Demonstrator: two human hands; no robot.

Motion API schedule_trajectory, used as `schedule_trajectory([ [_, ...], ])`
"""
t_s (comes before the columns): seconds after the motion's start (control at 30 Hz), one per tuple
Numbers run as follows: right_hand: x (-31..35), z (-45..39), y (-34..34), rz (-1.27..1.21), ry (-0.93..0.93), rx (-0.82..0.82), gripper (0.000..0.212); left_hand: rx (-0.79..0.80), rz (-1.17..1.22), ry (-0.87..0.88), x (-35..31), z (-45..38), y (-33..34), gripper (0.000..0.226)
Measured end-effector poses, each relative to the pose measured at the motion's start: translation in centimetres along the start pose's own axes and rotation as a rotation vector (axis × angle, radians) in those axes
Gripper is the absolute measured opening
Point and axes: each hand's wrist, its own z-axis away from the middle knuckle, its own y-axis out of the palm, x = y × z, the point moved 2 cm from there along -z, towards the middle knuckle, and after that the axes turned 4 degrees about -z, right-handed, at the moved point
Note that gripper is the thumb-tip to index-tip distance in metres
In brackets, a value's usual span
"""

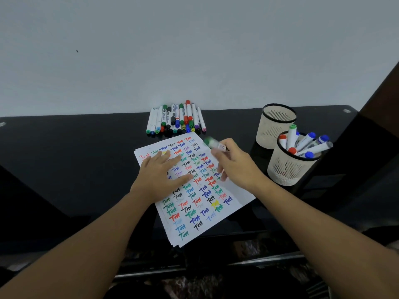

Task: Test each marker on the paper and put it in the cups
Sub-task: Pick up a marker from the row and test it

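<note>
Two hands are ours. Our left hand point(160, 176) lies flat with straight fingers on the white paper sheet full of colourful words point(195, 203). Our right hand point(234, 164) pinches a blurry green-capped white marker point(212, 143) above the paper. Right of it stands the near cream plastic cup with markers point(289, 167), beside a far cream cup point(273, 128).

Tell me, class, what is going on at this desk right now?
A person is testing markers. The left hand lies flat on the paper, already covered in coloured test words. The right hand holds a blurred green-capped marker above it. Untested markers lie beyond; the nearer cup holds several, the farther cup looks empty.
</note>
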Motion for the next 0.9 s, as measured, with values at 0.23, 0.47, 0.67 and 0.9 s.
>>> schedule_trajectory([
  [0.23,1.4,2.1,-2.5,0.236,-0.144,-0.246,0.035,0.004,-0.017,0.009,0.5,-0.3,0.4,0.105],
  [0.47,4.4,5.4,-7.3,0.409,-0.312,-0.441,0.016,0.012,-0.012,0.011,0.4,-0.2,0.2,0.109],
  [0.67,5.6,7.3,-13.2,0.470,-0.134,-0.601,0.015,-0.008,-0.052,0.016,0.4,-0.3,0.4,0.117],
  [0.9,3.5,7.6,-16.6,0.535,0.097,-0.542,0.018,-0.062,-0.032,0.025,0.8,-0.5,0.8,0.117],
])
